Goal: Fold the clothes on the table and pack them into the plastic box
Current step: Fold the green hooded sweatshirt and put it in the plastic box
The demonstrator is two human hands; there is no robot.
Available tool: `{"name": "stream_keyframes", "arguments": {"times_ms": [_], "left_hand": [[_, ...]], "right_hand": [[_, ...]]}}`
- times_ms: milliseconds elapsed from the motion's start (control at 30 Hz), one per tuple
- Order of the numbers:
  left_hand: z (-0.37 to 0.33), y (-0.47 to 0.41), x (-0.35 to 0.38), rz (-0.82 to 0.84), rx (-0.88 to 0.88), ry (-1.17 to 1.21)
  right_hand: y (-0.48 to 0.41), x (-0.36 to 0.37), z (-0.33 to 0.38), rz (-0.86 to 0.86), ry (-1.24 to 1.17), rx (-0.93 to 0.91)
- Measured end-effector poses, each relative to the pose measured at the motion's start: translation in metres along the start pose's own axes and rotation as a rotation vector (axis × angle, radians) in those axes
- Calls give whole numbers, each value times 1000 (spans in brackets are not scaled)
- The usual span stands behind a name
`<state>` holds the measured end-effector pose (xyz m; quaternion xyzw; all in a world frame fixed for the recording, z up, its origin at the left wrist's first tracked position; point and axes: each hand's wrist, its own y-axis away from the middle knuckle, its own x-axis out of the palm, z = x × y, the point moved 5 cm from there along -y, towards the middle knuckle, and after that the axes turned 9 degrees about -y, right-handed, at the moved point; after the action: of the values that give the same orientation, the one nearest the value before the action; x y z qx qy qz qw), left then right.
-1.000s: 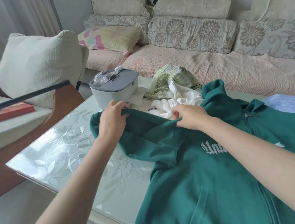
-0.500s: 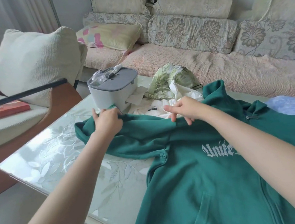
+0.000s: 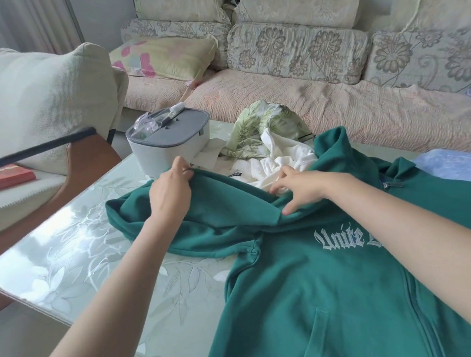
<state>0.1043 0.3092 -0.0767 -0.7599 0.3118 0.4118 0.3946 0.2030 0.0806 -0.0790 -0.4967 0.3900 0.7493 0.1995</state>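
A dark green zip hoodie (image 3: 316, 284) with white lettering lies front up on the glass table (image 3: 74, 255). Its left sleeve stretches toward the table's left side. My left hand (image 3: 170, 194) pinches the sleeve's upper edge near the box. My right hand (image 3: 300, 190) rests on the shoulder seam with fingers spread and loosely bent. Behind the sleeve lie a crumpled white garment (image 3: 281, 160) and a green leaf-print garment (image 3: 263, 122). A white plastic box (image 3: 167, 144) with a grey lid stands at the table's far left.
A light blue cloth (image 3: 458, 163) lies at the table's right. A sofa (image 3: 336, 108) with floral cushions runs behind the table. To the left stands a chair with a cream cushion (image 3: 42, 100) and a red book (image 3: 0, 177).
The sleeve has been pulled out further to the left and laid flatter. My left hand shifted up along its top edge; my right hand opened and now rests on the shoulder.
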Motion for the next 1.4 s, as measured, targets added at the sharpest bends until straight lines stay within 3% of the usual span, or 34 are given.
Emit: {"name": "stream_keyframes", "arguments": {"times_ms": [233, 300, 400, 500, 567, 667, 700, 800, 867, 1000, 1033, 1100, 1167, 1233, 1333, 1400], "left_hand": [[4, -4, -21, -147, -142, 144], [10, -5, -21, -167, -202, 174], [17, -8, -22, -209, -243, 146], [15, -12, -17, -247, -227, 109], [11, -14, -11, -254, -183, 64], [-6, -4, -1, -269, -6, -32], [-17, 3, 3, -262, 92, -40], [-45, 35, 27, -118, 391, -24], [-49, 55, 41, 44, 421, -35], [-29, 74, 20, -42, 125, -22], [-21, 76, 20, 56, 25, -90], [-8, 88, 30, 437, -93, -289], [1, 99, 38, 634, -147, -313], [5, 101, 39, 618, -219, -203], [5, 88, 33, 439, -308, -9], [4, 83, 31, 369, -394, 260]], "right_hand": [[2, -26, 6, -225, -7, -25], [5, -41, 3, -435, -107, -8], [13, -63, 2, -905, -163, -33], [6, -64, 4, -1069, -215, -102], [-12, -51, -2, -971, -285, -57], [-39, -11, -9, -509, -357, 32], [-40, -4, -10, -461, -380, 45], [-28, -5, 0, -535, -402, -32], [-13, -3, 14, -531, -331, -120], [32, 28, 49, -566, -298, -200], [40, 41, 55, -527, -319, -165], [46, 70, 66, -393, -304, -58], [46, 89, 71, -367, -354, 11], [45, 91, 71, -450, -501, 54], [41, 89, 73, -520, -597, 67], [41, 87, 82, -572, -671, 8]]}}
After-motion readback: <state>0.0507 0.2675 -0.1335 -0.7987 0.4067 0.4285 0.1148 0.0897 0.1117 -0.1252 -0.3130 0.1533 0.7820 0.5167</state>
